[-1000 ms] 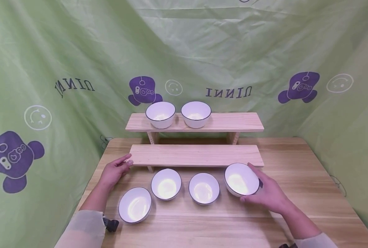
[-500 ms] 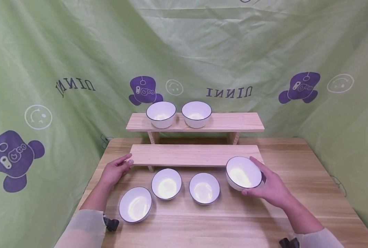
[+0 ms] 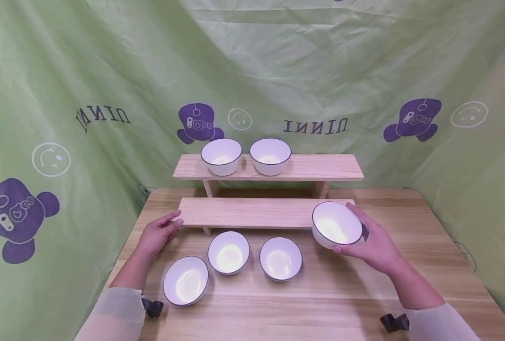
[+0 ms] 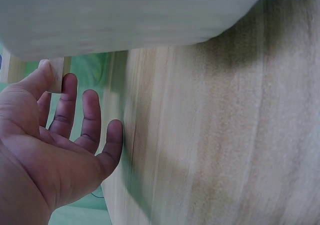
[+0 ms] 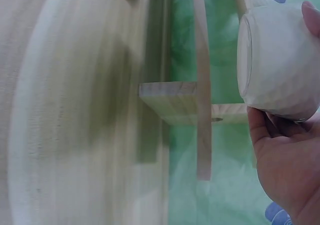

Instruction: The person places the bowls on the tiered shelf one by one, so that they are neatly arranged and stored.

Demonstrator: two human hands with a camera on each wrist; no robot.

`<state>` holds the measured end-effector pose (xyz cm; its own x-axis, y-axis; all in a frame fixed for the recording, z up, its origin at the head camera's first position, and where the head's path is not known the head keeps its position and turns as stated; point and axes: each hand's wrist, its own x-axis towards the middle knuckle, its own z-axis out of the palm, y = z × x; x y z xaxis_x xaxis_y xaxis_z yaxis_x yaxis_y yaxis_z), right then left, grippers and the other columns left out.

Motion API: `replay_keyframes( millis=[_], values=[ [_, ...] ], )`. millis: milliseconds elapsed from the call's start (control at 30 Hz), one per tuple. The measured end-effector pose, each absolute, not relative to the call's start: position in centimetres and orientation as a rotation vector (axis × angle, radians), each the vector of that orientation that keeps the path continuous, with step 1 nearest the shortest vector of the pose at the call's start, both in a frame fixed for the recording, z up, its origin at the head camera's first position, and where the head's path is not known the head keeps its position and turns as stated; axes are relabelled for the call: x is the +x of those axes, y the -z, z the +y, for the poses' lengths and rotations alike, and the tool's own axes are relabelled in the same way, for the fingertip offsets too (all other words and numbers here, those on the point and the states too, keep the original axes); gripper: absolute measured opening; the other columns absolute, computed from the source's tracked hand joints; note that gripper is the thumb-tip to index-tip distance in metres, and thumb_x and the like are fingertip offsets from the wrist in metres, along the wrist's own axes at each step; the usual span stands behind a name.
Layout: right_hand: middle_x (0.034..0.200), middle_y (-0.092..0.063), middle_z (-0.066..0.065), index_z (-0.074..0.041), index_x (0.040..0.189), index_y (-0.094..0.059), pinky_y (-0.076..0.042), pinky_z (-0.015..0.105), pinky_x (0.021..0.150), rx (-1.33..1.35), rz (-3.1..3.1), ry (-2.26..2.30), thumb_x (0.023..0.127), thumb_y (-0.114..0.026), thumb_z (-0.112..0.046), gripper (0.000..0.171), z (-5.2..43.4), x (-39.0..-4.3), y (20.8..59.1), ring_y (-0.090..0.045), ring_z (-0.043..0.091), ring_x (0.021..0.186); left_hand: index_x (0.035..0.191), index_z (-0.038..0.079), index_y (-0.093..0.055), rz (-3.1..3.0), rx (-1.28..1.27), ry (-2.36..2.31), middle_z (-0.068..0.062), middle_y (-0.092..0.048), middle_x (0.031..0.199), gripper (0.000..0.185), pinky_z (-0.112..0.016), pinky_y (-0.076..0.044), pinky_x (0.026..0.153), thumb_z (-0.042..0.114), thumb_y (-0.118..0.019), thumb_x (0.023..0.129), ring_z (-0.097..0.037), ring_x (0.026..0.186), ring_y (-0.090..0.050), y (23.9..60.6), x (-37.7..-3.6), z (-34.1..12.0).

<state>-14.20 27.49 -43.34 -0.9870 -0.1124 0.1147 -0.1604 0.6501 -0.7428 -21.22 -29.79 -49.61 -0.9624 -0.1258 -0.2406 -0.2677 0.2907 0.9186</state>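
Observation:
My right hand grips a white bowl with a dark rim, thumb on the near side and fingers round the right side. The bowl is tilted toward me and overlaps the right end of the lower shelf. In the right wrist view the ribbed outside of the held bowl faces the camera, off the table. At the left end of the lower shelf, my left hand pinches the board's corner between thumb and index finger; its other fingers are spread loosely below.
Three white bowls stand on the table: a left bowl, a middle bowl and a right bowl. The upper shelf bears two more, a left one and a right one. A green curtain hangs behind.
My right hand has lifted the bowl up and forward from in front of the lower shelf to over its right end. The left hand has stayed in place.

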Motion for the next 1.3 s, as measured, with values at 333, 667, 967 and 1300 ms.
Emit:
replay_keyframes(
  millis=[333,667,967,1300],
  values=[
    [0.155,-0.029,0.012,-0.015,0.154,-0.025,-0.029,0.002,0.094,0.290,-2.695,-1.397,0.066,-0.091,-0.031,0.111,27.5,-15.3,42.0,-0.037,0.035,0.135,0.139,0.026,-0.053,2.428,-0.345,-1.777,-0.005,-0.064,0.108,0.067,-0.036,-0.053,0.087,0.050,-0.073,0.080,-0.026,0.103,-0.063,49.8,-21.3,-29.8],
    [0.151,-0.034,0.017,-0.024,0.154,-0.025,-0.030,0.001,0.089,0.241,-2.693,-1.427,0.068,-0.089,-0.031,0.108,27.4,-16.6,40.8,-0.038,0.036,0.133,0.140,0.025,-0.053,2.421,-0.346,-1.779,-0.006,-0.063,0.107,0.069,-0.038,-0.053,0.087,0.052,-0.073,0.079,-0.027,0.102,-0.062,49.9,-21.5,-29.8],
    [0.152,-0.034,0.014,-0.021,0.154,-0.025,-0.031,0.002,0.090,0.176,-2.641,-1.488,0.069,-0.089,-0.027,0.106,27.3,-18.2,39.3,-0.037,0.029,0.133,0.141,0.024,-0.051,2.378,-0.373,-1.785,-0.009,-0.063,0.111,0.065,-0.043,-0.051,0.092,0.044,-0.073,0.083,-0.031,0.107,-0.060,48.8,-21.0,-29.4],
    [0.156,-0.027,0.008,-0.023,0.154,-0.023,-0.035,0.007,0.096,0.124,-2.601,-1.520,0.069,-0.089,-0.028,0.108,27.5,-20.2,37.6,-0.036,0.028,0.137,0.140,0.026,-0.053,2.408,-0.362,-1.779,-0.007,-0.064,0.109,0.070,-0.038,-0.053,0.088,0.051,-0.074,0.078,-0.025,0.101,-0.063,49.8,-21.4,-29.8]
  ],
)
